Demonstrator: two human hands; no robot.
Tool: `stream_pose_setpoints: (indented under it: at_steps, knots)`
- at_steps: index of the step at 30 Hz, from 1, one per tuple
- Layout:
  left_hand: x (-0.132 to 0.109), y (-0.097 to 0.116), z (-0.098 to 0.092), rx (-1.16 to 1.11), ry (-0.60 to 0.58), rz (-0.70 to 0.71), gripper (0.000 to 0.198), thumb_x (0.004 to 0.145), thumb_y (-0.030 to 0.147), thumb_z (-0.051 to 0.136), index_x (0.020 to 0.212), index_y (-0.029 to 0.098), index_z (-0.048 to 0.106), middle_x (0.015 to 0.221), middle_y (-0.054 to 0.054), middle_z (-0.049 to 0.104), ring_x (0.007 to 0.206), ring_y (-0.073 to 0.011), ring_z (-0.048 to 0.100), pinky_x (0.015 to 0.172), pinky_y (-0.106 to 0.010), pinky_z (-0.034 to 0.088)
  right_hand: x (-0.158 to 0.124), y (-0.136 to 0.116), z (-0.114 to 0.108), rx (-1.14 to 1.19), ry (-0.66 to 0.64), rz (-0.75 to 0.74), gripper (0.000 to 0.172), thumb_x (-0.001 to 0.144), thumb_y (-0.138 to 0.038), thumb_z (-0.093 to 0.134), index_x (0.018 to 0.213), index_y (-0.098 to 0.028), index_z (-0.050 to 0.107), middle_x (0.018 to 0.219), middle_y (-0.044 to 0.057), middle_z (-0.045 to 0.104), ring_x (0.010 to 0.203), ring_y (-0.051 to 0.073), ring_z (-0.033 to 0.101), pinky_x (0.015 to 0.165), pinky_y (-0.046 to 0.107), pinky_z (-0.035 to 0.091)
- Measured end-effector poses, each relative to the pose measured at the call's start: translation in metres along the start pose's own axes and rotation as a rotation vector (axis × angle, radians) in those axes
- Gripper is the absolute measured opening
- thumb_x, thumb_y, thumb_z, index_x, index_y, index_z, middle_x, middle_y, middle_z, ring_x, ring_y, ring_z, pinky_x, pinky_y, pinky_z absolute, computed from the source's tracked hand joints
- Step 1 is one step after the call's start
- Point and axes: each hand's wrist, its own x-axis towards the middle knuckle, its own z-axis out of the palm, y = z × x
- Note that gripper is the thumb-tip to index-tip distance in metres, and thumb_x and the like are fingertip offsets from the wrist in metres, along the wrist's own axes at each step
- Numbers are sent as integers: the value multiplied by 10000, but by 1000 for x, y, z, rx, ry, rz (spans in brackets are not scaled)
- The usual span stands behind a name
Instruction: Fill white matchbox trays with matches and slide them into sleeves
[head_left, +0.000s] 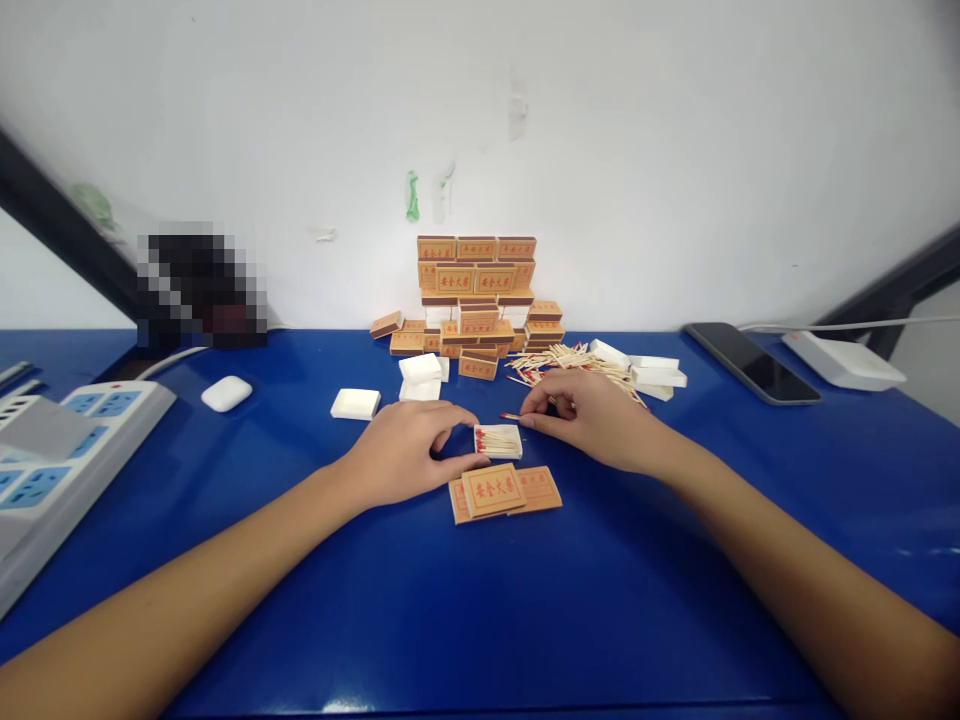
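Note:
My left hand [412, 450] grips the left end of a white matchbox tray [510, 430], index finger at its far corner and thumb at its near one. Red-tipped matches [498, 441] lie side by side in this tray, heads to the left. Between the thumb and fingertips of my right hand [581, 412] is a single match [510, 416], held just above the tray's far right side with its red head pointing left. Closer to me, flat orange matchbox sleeves [493, 489] overlap on the blue table.
Orange matchboxes [476, 280] are stacked against the wall. A loose heap of matches [559, 357] lies behind my right hand, beside white trays [656, 372]. More white trays [355, 404] are at left. A phone [750, 362], earbud case [226, 393] and power strip [82, 440] flank the area.

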Motion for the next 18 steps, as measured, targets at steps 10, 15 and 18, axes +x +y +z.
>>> stream_pose_setpoints:
  at_steps: [10,15,18]
  knots:
    - [0,2,-1,2,-15,-16,361,923,521,727,1151,243,760,668,46,569,588,-117,524,559,-262,327,-3,-4,-1,-144,-26,-49,178,1018,-291,562,877,-212,638,933,70,689,827,210,624,710,346,451]
    - [0,2,-2,-4,-18,-10,364,925,522,723,1151,238,757,673,42,577,597,-123,532,565,-262,330,-11,-21,-2,-114,8,-73,147,1023,-311,577,915,-230,635,950,63,691,851,216,637,722,346,462]
    - [1,2,-3,-6,-28,-7,346,927,505,723,1137,231,756,687,35,589,607,-126,536,568,-260,331,-14,-33,7,-132,-31,-93,104,1009,-259,596,923,-226,643,970,60,688,864,211,645,750,341,469]
